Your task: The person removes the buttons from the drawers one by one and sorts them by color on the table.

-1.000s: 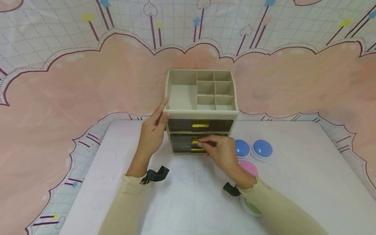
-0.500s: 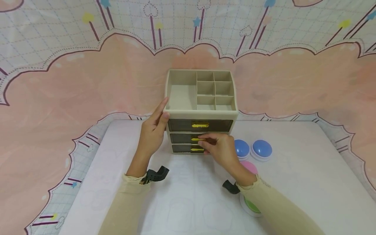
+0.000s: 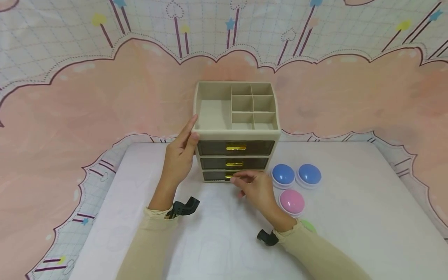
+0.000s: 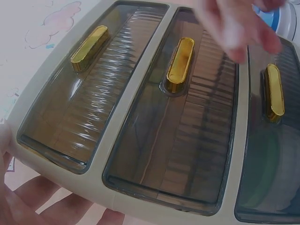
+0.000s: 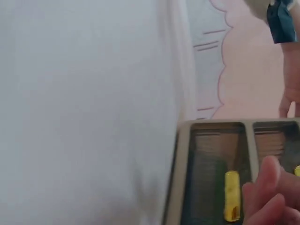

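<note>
A person's left hand [image 3: 180, 155] lies flat against the left wall of a beige desktop organiser [image 3: 236, 130], fingers straight and thumb up at the rim of its open top tray — pressing, not gripping. The organiser stands at the far edge of a white table [image 3: 350, 217], its three smoky drawers all flush with the frame. The right hand [image 3: 254, 186] is at the bottom drawer [image 3: 231, 176], fingertips [image 3: 235, 178] loosely bent and just at the gold handle [image 3: 229, 177]; whether they touch or pinch it cannot be told, since the left wrist view shows the fingers blurred in front of the drawer fronts and the right wrist view shows only a fingertip beside the handle. Above those fingers sit the middle drawer [image 3: 232, 163] and top drawer [image 3: 235, 147], each with its own gold pull. Just right of the hand lie two blue domed lids [image 3: 295, 175] side by side, with a pink domed lid [image 3: 291, 201] nearer the wrist and a green one [image 3: 308, 225] mostly hidden behind the sleeve.
</note>
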Action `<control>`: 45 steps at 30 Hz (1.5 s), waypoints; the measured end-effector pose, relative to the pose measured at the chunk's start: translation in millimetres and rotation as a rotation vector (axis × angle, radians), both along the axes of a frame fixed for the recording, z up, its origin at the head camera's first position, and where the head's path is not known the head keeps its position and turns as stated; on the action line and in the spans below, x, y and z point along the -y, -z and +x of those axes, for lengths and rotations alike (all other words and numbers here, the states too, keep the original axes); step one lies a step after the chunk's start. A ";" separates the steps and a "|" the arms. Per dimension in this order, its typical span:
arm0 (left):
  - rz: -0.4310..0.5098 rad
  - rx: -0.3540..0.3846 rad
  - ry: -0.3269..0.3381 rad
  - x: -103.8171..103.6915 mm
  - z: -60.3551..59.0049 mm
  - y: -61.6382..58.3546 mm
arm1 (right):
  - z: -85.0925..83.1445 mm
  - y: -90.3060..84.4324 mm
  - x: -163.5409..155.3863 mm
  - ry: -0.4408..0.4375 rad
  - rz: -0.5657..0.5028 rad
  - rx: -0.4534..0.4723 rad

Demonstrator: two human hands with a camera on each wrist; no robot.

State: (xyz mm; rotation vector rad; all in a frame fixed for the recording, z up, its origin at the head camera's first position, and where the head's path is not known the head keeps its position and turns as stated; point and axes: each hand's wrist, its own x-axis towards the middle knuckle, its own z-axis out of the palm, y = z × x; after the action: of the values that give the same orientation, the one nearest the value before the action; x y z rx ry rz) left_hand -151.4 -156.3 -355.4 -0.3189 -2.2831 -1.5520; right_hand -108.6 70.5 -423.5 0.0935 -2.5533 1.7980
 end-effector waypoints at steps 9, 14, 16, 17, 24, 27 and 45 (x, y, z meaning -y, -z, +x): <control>0.007 0.031 -0.004 -2.9 6.5 -11.0 | -9.9 16.6 4.1 0.033 -0.054 0.054; 0.004 0.049 0.005 -7.4 16.5 -24.9 | -11.2 22.0 4.5 0.042 -0.024 0.050; 0.002 0.049 0.008 -8.9 21.6 -31.8 | -12.2 23.3 4.9 0.050 -0.029 0.045; -0.001 0.050 0.008 -8.7 21.3 -31.3 | -12.8 23.8 5.2 0.056 -0.035 0.043; 0.006 0.047 0.003 -1.5 3.0 -5.4 | -13.7 25.5 5.7 0.086 -0.039 0.083; -0.001 0.030 0.001 0.0 0.4 -0.7 | -12.2 23.7 5.1 0.091 -0.054 0.141; -0.013 0.009 0.010 1.0 0.2 0.3 | 31.8 15.6 -14.1 -0.106 -0.053 0.355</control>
State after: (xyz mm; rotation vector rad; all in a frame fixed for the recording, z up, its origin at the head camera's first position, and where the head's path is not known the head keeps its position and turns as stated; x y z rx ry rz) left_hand -151.2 -157.3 -355.7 -0.3271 -2.3029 -1.5470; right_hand -76.8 84.6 -439.1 -0.1037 -2.7739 2.0882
